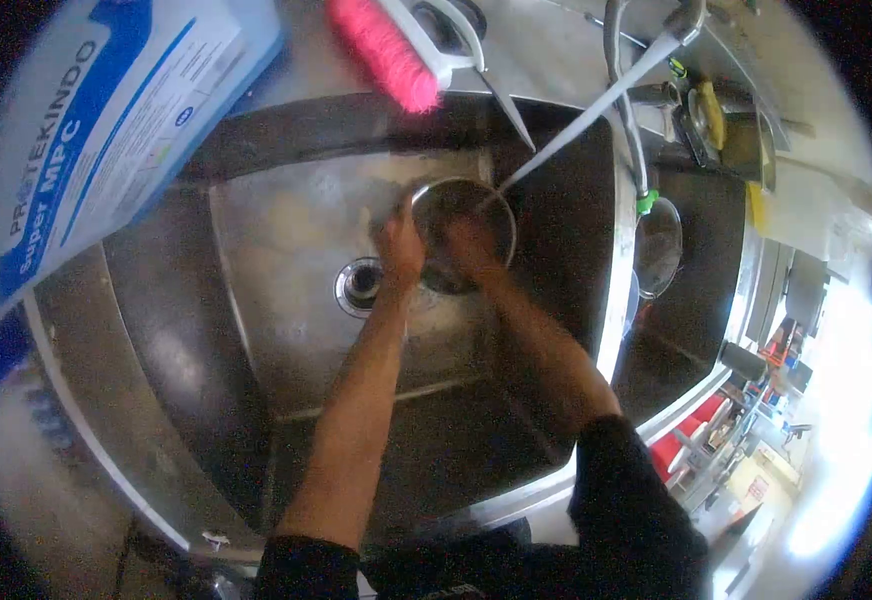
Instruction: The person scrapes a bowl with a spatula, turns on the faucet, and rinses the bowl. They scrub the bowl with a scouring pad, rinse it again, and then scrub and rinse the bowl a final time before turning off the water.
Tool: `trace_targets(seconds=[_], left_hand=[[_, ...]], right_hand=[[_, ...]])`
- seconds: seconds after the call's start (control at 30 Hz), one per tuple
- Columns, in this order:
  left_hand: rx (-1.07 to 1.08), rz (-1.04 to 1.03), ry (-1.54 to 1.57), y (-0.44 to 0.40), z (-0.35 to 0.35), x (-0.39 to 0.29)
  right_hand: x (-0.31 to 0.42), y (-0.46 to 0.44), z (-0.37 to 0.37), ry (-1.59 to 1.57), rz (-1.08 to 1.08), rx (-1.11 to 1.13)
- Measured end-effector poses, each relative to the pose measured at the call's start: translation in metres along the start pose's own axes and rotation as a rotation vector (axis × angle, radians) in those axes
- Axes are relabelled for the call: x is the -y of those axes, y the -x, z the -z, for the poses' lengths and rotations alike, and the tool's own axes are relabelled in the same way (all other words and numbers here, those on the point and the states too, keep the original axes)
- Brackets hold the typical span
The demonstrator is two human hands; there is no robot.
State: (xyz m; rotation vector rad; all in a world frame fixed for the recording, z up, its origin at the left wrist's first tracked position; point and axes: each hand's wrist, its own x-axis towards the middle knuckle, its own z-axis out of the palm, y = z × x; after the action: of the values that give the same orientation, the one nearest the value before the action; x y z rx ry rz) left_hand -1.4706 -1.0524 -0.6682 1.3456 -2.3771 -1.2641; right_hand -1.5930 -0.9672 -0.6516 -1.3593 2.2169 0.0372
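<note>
Down in the metal sink basin (286,225), a round metal bowl (499,218) sits with its opening toward me. My left hand (402,246) is closed on the bowl's left rim. My right hand (470,243) reaches inside the bowl; its fingers are dim and blurred, so whether it holds anything is unclear. A stream of water (586,118) runs from the faucet (689,18) to the bowl's upper right edge. Just left of the bowl, beside my left wrist, is the round drain (361,286).
A large Super MPC jug (126,130) stands at the upper left. A pink-bristled brush (391,55) and a knife (508,108) lie at the back rim, the blade pointing over the basin. A second basin (691,330) on the right holds a clear round container (659,245).
</note>
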Motion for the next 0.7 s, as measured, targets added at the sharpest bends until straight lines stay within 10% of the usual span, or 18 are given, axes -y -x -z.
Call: trace_targets(seconds=[0.23, 0.33, 0.4, 0.47, 0.6, 0.7], left_hand=[[-0.131, -0.122, 0.09, 0.017, -0.015, 0.018], [0.015, -0.008, -0.007, 0.001, 0.013, -0.011], [-0.036, -0.023, 0.014, 0.004, 0.004, -0.006], [-0.08, -0.032, 0.035, 0.009, -0.008, 0.006], [-0.099, -0.136, -0.05, 0.002, 0.004, 0.0], [-0.134, -0.037, 0.014, 0.008, 0.005, -0.006]], right_hand=[[0.0, 0.011, -0.018, 0.257, 0.184, 0.066], [-0.03, -0.014, -0.073, 0.09, -0.198, 0.197], [0.021, 0.026, -0.021, 0.149, 0.271, -0.544], [-0.006, -0.01, -0.01, 0.01, 0.027, -0.056], [0.017, 0.019, -0.041, 0.035, 0.043, -0.262], [-0.004, -0.008, -0.005, -0.138, -0.021, 0.093]])
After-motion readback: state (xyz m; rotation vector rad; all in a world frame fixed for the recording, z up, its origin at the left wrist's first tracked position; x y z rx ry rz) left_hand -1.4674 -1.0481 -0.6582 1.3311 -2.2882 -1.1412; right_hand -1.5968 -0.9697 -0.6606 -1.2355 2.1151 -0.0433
